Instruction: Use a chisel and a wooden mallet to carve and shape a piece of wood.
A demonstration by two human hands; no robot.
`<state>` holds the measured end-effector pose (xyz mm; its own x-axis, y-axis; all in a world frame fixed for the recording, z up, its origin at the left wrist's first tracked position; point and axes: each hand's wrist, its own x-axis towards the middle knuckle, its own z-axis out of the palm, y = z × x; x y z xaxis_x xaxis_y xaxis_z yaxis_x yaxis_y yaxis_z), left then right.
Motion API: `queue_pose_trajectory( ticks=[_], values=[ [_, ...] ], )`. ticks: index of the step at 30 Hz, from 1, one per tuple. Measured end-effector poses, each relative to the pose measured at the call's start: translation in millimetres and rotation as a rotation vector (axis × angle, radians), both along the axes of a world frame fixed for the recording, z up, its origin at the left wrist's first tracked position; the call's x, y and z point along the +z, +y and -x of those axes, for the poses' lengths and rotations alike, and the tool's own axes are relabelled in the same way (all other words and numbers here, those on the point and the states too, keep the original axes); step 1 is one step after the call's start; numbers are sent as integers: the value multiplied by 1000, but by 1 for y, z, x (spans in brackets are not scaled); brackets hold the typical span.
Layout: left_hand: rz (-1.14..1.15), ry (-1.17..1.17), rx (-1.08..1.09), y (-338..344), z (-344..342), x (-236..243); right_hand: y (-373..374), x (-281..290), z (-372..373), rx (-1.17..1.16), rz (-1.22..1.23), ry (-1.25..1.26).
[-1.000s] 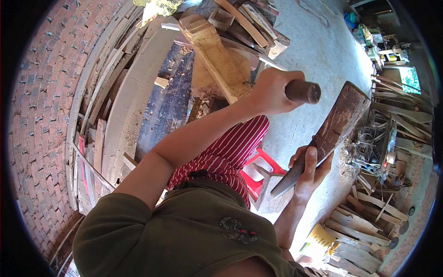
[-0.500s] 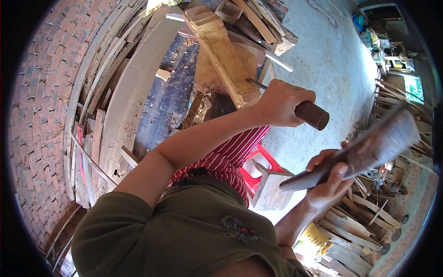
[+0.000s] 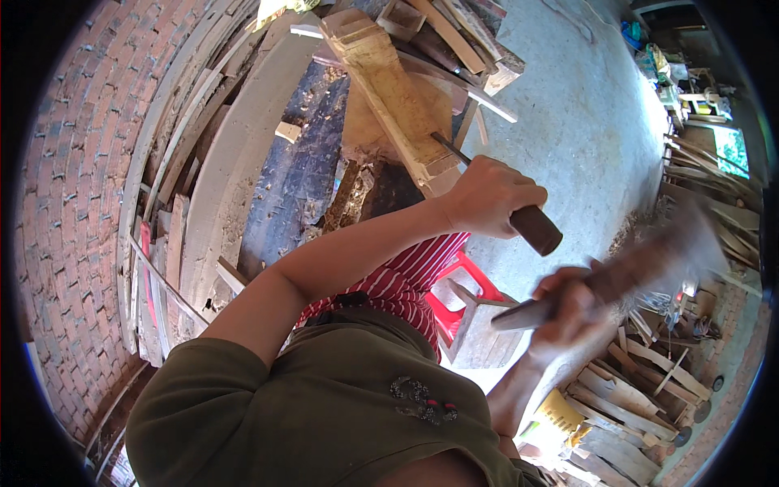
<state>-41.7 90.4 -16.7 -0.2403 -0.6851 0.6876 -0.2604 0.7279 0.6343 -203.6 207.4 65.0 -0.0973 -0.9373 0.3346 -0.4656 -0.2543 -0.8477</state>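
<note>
Timber (image 3: 395, 101) lies slanted over the chip-strewn work surface (image 3: 294, 166); the chisel (image 3: 536, 230) slopes onto its face toward the near end, tip apparently touching (how deep it bites, can't tell). L hand (image 3: 495, 199) is wrapped round the chisel's wooden handle, blade poking out past the fist toward the timber. R hand (image 3: 568, 308) grips the mallet (image 3: 649, 264), its head blurred, off to the R of the timber & apart from the chisel butt.

To do this well: prob. best to hold one steady chisel angle, L wrist firm, & land the mallet square on the butt, w/ L knuckles out of its path. Short, even taps look safer so near the timber's end, where wood could split out.

Edges/room: striped trousers (image 3: 393, 280) come close to the timber's near end, so a slip that way is risky. Red plastic stool (image 3: 448, 319) sits on the wearer's side of the timber. Most swing room is R of the timber, above the concrete floor (image 3: 576, 105); offcuts (image 3: 446, 36) crowd its far end.
</note>
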Motion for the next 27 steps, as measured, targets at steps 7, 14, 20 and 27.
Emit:
queue_pose_trajectory(
  ticks=[7,14,20,27],
  values=[
    [-113,52,33,-10,-16,8,-5,13,-30,14,-182,-146],
    [-153,226,125,-24,-30,20,-2,17,-31,-47,-167,-173],
    [-122,131,37,-12,-20,7,-8,49,-33,-111,222,-131],
    [-106,78,6,4,-18,2,0,7,-34,-78,-193,62]
  ],
)
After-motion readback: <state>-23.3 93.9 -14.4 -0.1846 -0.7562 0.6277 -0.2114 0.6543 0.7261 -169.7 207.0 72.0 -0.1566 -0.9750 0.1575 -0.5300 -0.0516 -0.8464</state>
